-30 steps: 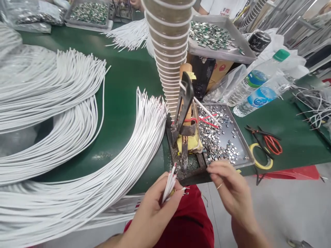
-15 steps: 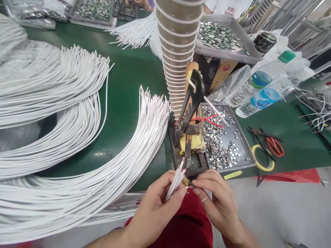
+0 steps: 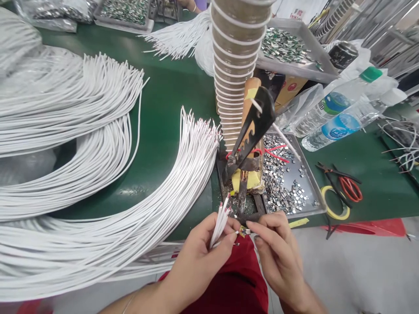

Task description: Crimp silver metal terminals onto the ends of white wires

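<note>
My left hand [image 3: 204, 244] is closed around a small bunch of white cables [image 3: 220, 224] whose stripped ends show reddish wires. Between its thumb and finger one cable end points right, against a small silver connector [image 3: 248, 232]. My right hand [image 3: 278, 246] pinches at that connector with thumb and index fingertips; the exact contact is partly hidden. Just beyond both hands stands a soldering iron [image 3: 242, 192] with a wooden handle, held upright in a black metal stand [image 3: 253, 126]. A yellowish piece [image 3: 242, 230] shows behind the cable end.
A ribbed extraction hose [image 3: 237, 65] rises behind the iron. Large bundles of white cable [image 3: 170, 187] cover the left side. To the right are a tray [image 3: 309, 174] of metal connectors, pliers [image 3: 340, 176], a tape roll [image 3: 335, 213] and water bottles [image 3: 340, 126]. Across the table, a person's hand [image 3: 188, 4] shows.
My right fingers have shifted slightly and spread a little, so the silver connector shows more clearly at the cable end. The whole view has moved slightly; the bunch stays in my left hand.
</note>
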The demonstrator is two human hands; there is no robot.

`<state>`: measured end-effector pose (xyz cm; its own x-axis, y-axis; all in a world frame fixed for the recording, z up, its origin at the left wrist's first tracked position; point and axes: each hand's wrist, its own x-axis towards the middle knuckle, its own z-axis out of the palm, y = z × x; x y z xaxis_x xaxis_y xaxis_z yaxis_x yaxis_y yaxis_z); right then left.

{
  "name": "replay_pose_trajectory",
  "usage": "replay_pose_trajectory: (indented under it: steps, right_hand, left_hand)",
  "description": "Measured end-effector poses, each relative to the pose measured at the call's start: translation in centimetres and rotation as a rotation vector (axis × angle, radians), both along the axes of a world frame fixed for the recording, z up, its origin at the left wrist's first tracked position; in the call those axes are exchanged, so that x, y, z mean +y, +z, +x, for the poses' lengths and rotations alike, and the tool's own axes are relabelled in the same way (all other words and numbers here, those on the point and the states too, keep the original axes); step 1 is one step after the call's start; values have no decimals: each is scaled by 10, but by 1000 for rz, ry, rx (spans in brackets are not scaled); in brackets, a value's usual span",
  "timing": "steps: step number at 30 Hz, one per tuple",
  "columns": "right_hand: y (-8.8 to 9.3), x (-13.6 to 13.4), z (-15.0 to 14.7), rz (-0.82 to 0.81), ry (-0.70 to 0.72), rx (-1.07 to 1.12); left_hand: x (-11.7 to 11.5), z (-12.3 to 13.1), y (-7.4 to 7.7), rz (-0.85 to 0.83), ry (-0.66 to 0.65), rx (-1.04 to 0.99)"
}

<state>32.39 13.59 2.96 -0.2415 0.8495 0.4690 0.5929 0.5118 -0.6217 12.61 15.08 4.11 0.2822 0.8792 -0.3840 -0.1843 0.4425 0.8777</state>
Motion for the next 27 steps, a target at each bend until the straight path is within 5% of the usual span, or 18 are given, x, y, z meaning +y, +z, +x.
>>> replay_pose_trajectory:
  steps: [12,27]
  right_hand:
    - [-15,-1,-3,110,-27,-13]
    - [-8,4,-11,160,-60,-35]
  left_hand:
    - [6,2,-4,-47,84,-50]
    - [11,0,3,-4,87,-19]
